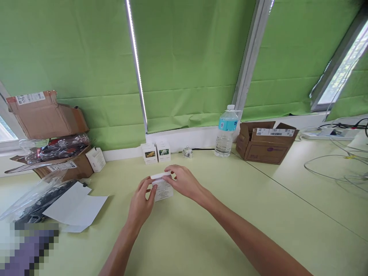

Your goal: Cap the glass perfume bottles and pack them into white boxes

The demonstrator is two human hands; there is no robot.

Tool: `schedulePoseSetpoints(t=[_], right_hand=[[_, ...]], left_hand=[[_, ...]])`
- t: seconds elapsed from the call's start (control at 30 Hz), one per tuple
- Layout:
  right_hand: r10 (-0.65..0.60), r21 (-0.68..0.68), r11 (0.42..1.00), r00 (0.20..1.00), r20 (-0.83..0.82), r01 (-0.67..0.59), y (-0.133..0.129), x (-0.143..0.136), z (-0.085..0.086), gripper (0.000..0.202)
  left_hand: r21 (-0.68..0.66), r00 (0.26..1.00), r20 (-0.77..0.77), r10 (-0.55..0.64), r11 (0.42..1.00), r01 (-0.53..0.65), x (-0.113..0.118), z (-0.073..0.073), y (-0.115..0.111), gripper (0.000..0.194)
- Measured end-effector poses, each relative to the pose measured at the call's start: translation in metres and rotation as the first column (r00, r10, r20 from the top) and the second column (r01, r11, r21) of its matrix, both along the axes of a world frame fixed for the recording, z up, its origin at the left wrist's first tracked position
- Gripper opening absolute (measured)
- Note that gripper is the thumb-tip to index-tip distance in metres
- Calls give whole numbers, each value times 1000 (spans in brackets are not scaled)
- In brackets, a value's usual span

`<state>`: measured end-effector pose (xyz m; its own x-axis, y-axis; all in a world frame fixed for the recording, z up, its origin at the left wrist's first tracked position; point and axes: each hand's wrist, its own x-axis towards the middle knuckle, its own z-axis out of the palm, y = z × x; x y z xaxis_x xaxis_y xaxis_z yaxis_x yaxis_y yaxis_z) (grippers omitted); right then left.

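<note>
A small white box [163, 191] with printed text on its face is between my hands, at the middle of the table. My left hand [140, 201] grips its left side, thumb on the printed face. My right hand [182, 180] pinches the white top edge at the right. Just behind stand small white boxes with a yellow flower picture [150, 155] and a white flower picture [164, 153]. A small shiny clear object [187, 152] sits to their right.
A water bottle [225, 132] and an open cardboard box [267, 143] stand at the back right, with cables [339, 168] beyond. At the left are stacked cardboard boxes [48, 119], plastic-wrapped items, white paper [76, 207] and a white carton [96, 159]. Green blinds hang behind the pale green table [184, 237].
</note>
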<state>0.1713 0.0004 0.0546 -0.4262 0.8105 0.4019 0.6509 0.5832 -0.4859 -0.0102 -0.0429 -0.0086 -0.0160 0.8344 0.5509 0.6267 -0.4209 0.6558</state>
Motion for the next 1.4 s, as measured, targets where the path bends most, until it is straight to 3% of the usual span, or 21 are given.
schedulePoseSetpoints(t=[0.13, 0.37, 0.63, 1.13, 1.4], right_hand=[[84, 8, 996, 996, -28, -83, 1, 3, 2, 25], [179, -13, 984, 984, -14, -179, 4, 9, 8, 24], [212, -89, 972, 975, -70, -218, 7, 11, 6, 32], [157, 40, 986, 980, 125, -163, -2, 10, 12, 26], [44, 152, 985, 965, 258, -85, -5, 3, 7, 23]], left_hand=[[64, 998, -32, 55, 997, -53, 2, -2, 0, 24], [10, 987, 162, 9, 1000, -11, 3, -1, 0, 38], [12, 997, 70, 40, 999, -41, 1, -4, 0, 36], [-69, 971, 238, 35, 997, -19, 5, 9, -3, 34], [-54, 968, 248, 32, 998, -20, 5, 9, -2, 34]])
